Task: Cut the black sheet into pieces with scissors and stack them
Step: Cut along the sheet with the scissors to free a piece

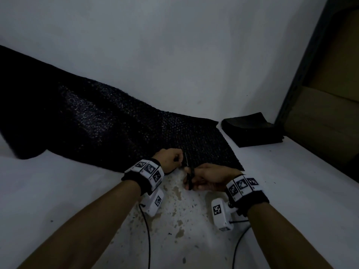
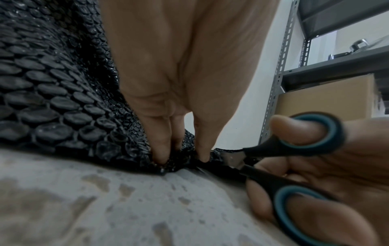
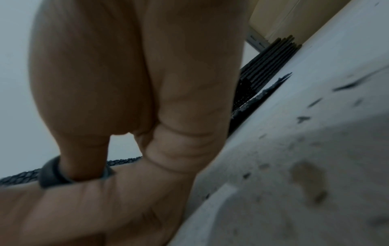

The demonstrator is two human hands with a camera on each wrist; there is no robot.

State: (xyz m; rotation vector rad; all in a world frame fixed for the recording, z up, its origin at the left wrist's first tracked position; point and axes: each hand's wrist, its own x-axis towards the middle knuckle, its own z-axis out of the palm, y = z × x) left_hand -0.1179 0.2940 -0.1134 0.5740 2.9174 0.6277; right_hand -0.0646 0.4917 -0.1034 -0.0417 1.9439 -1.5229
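L hand (image 1: 171, 159) pinches black sheet (image 1: 116, 129) edge | R hand (image 1: 208, 178) grips scissors (image 2: 290, 168), blades apart | cut twd 12 o'clock, keep sheet taut | stack (image 1: 252, 131) at 2 o'clock

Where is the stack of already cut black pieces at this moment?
In the head view, the stack of cut pieces lies on the white table at the far right, just beyond the bubble-wrap sheet, beside the metal shelf.

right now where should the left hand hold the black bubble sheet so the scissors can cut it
Pinch the near edge of the black bubble sheet just left of the scissors, coming from above. The left hand already does this, fingertips down on the edge beside the blades. The sheet is limp, so a hold close to the cut probably keeps it taut.
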